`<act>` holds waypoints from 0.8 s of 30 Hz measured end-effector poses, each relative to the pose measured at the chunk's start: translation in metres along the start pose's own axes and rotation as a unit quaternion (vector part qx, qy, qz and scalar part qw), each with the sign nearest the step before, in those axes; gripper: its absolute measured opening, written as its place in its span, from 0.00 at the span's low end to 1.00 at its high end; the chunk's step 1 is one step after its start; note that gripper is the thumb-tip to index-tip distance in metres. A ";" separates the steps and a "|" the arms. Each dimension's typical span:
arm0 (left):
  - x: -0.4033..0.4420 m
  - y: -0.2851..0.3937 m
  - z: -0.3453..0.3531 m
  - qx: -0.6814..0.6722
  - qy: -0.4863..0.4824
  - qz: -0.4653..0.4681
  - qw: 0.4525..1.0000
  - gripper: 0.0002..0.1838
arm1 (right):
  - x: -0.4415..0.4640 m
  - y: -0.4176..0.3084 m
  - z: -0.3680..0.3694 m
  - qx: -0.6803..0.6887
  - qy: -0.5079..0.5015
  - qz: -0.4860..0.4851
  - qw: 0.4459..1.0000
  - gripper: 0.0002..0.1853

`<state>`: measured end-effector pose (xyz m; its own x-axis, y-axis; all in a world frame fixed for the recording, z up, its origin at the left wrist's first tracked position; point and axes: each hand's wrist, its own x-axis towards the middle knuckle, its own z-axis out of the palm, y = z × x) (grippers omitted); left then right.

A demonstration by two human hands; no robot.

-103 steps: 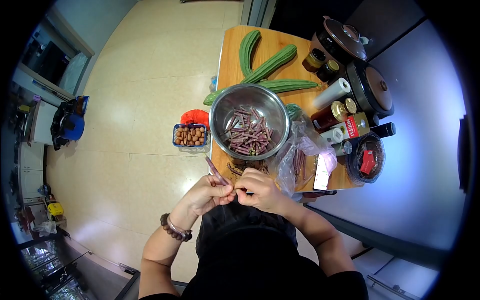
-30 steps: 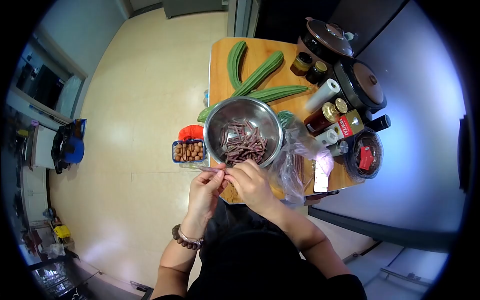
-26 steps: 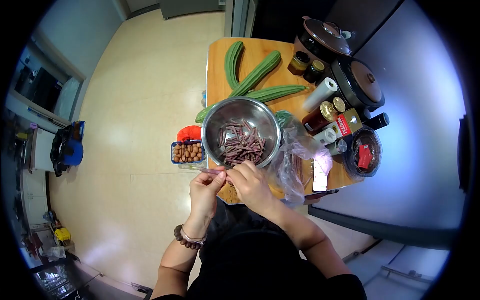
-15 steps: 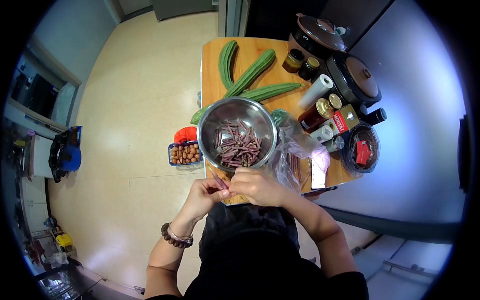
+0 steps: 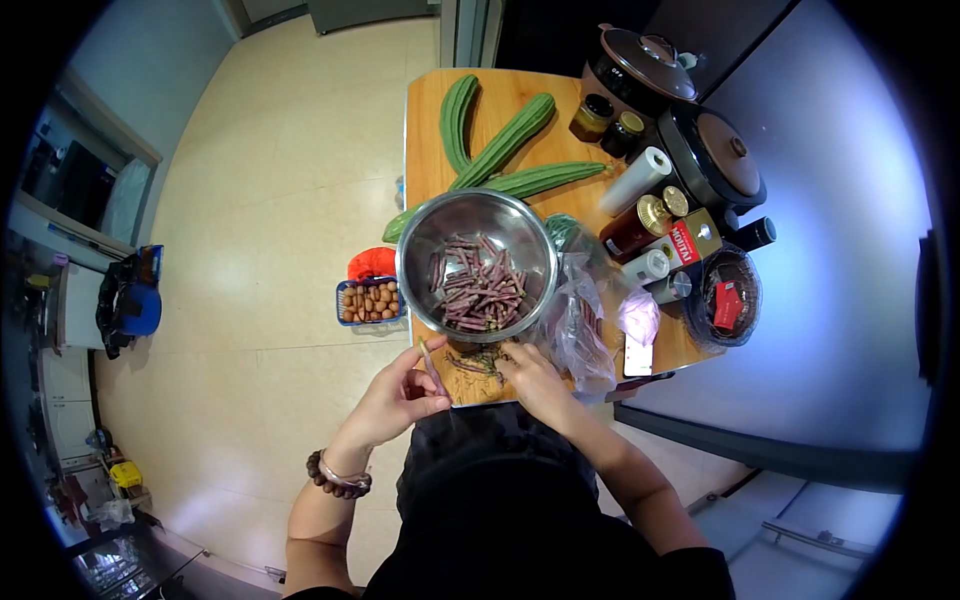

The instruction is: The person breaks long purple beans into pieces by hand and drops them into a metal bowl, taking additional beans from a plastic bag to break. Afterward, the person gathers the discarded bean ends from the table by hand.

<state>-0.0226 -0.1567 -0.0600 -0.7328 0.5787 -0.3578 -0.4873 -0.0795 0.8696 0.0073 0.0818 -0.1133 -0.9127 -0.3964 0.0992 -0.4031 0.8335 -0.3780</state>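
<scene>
My left hand (image 5: 392, 400) pinches a purple bean (image 5: 432, 368), which stands tilted upward at the table's near edge. My right hand (image 5: 537, 383) is low over the wooden table with its fingers slightly apart, at a small pile of bean scraps (image 5: 474, 366). Just beyond both hands stands a steel bowl (image 5: 412, 290), and many short purple bean pieces (image 5: 482, 290) lie inside it. To the right of the bowl, a clear plastic bag (image 5: 583, 335) holds long purple beans, partly hidden by its folds.
Several ridged green gourds (image 5: 515, 140) lie behind the bowl. Jars, bottles, a plastic roll (image 5: 640, 180) and cookers (image 5: 710, 155) crowd the right side. A phone (image 5: 638, 356) rests at the near right. A blue basket of brown eggs or nuts (image 5: 371, 302) is left of the table.
My hands have moved apart. The right hand has gone from the bean to the scraps on the table, while the left has drawn slightly left, still holding the bean.
</scene>
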 end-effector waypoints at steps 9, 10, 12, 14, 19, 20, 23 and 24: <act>0.012 -0.001 0.033 0.236 0.081 0.109 0.962 0.41 | 0.045 -0.052 -0.044 0.361 0.037 0.074 0.929 0.13; 0.013 -0.002 0.032 0.236 0.091 0.130 0.959 0.41 | 0.047 -0.055 -0.040 0.315 0.082 0.053 0.944 0.09; 0.016 -0.009 0.028 0.236 0.102 0.152 0.954 0.40 | 0.047 -0.055 -0.041 0.223 0.100 0.024 0.969 0.08; 0.018 -0.020 0.021 0.198 0.162 0.161 0.953 0.24 | 0.045 -0.058 -0.042 0.130 0.116 -0.004 0.985 0.06; 0.018 -0.013 0.028 0.116 0.229 0.106 0.961 0.05 | 0.041 -0.062 -0.039 -0.008 0.093 -0.058 0.994 0.07; 0.018 -0.013 0.027 0.116 0.229 0.106 0.961 0.05 | 0.040 -0.063 -0.038 -0.008 0.092 -0.058 0.994 0.07; 0.020 -0.016 0.024 -0.030 0.192 0.085 0.977 0.04 | 0.036 -0.067 -0.034 0.007 0.124 -0.062 0.990 0.06; 0.021 -0.022 0.021 -0.117 0.186 0.053 0.974 0.03 | 0.035 -0.067 -0.032 0.030 0.139 -0.056 0.988 0.05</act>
<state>-0.0173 -0.1256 -0.0795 -0.8855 0.2272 -0.4054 -0.4617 -0.3306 0.8231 0.0006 0.0245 -0.0550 -0.8493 -0.3568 0.3890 -0.5053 0.7627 -0.4038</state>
